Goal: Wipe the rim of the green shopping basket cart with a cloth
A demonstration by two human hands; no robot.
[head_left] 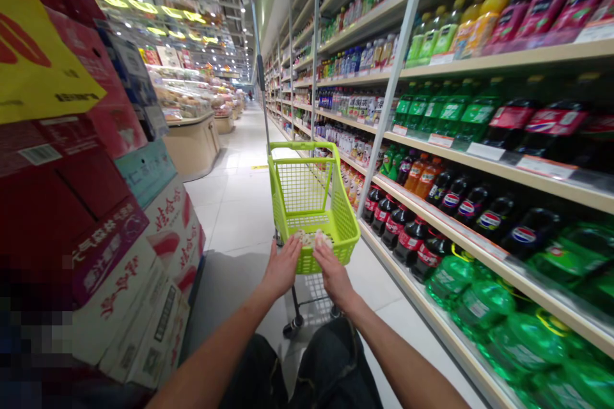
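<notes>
A small lime-green shopping cart [348,230] stands in front of me, its latticed plastic basket open at the top. Both my hands reach over its near edge. My left hand [283,263] and my right hand [332,268] have their fingers curved around a pale, mottled thing [307,238], low in the near end of the basket. Its kind does not show, as the fingers cover part of it. The rest of the basket floor shows bare green plastic.
Drink shelves [480,160] line the right side, with large green soda bottles [522,339] at floor level. Stacked cartons [163,236] stand close on the left. A tall pole [260,73] rises by the cart. Display counters [189,144] border the tiled aisle [242,188] ahead.
</notes>
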